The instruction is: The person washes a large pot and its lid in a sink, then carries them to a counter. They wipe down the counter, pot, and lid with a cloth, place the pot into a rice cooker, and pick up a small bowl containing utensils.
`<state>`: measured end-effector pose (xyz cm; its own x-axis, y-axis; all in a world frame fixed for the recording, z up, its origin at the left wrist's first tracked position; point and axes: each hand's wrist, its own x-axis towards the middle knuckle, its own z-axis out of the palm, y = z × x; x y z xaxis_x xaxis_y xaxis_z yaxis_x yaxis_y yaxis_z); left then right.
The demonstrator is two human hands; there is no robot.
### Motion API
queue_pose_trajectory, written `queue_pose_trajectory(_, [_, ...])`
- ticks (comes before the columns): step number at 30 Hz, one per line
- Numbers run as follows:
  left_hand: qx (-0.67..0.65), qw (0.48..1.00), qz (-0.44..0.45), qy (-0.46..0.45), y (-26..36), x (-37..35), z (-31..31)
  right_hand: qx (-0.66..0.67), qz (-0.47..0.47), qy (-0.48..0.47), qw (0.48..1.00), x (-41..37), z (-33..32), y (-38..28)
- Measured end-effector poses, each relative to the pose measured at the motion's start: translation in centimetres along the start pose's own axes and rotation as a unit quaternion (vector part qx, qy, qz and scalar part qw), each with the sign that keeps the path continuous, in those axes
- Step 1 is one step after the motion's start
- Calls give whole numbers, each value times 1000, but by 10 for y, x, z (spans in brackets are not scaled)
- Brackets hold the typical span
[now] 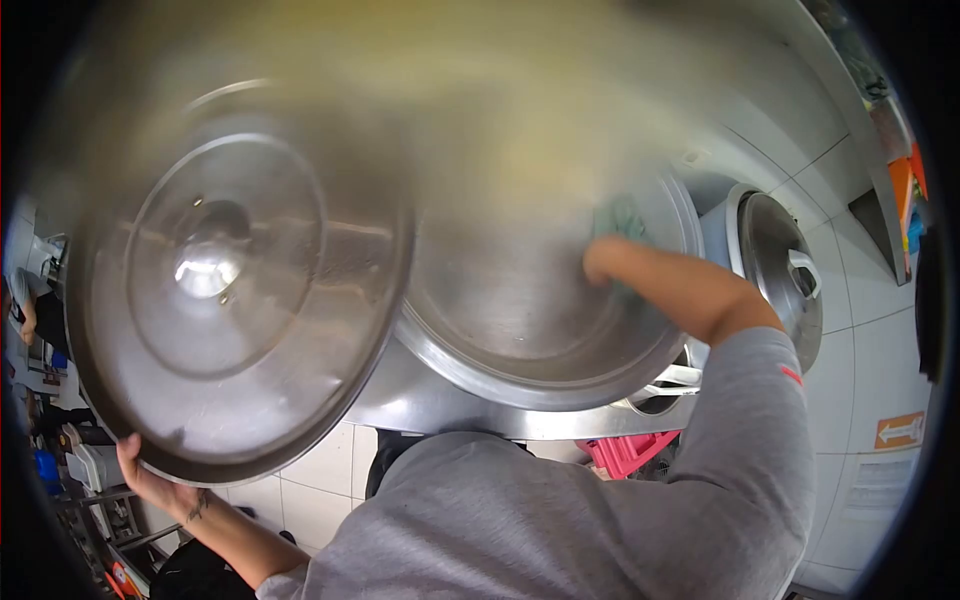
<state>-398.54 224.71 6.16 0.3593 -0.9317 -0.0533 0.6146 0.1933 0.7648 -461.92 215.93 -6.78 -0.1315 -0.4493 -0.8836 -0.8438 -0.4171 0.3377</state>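
My left hand (150, 482) grips the lower rim of a large round steel lid (235, 290) and holds it up tilted, its inner face towards me. My right hand (602, 258) reaches into a big steel pot (520, 330) beside the lid and presses a green cloth (620, 215) against the pot's inner wall. The fingers are mostly hidden by the cloth and the wrist. A grey sleeve (740, 430) covers the right arm down to the forearm.
The pot rests on a steel counter (430, 405). A second pot with a handled steel lid (785, 270) stands to the right against a white tiled wall. A pink crate (625, 452) sits below the counter. An orange arrow sign (900, 430) is on the wall. Another person (25, 310) is at the far left.
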Motion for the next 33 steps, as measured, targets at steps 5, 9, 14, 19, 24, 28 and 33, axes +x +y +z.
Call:
queue_pose_trajectory(5, [27, 997, -51, -49, -53, -4, 83, 418, -304, 106, 850, -132, -36, -106])
queue_pose_trajectory(9, [15, 992, -92, -90, -110, 16, 131, 652, -374, 58, 657, -196, 4, -42])
queue_pose_trajectory(14, [48, 970, -102, -214, -150, -27, 205, 705, -457, 382, 385, -275, 106, 12])
queue_pose_trajectory(19, [195, 926, -167, -275, -179, -43, 234, 745, -243, 563, 262, -317, 127, 12])
queue_pose_trajectory(24, [650, 653, 130, -366, -172, -7, 234, 728, -159, 605, 280, -314, 109, 11])
queue_pose_trajectory(28, [520, 779, 64, -344, -234, 10, 211, 654, -73, 544, 521, -307, 58, 1])
queue_pose_trajectory(33, [519, 796, 56, -305, -227, -1, 217, 228, -235, 355, 875, -180, -26, -76])
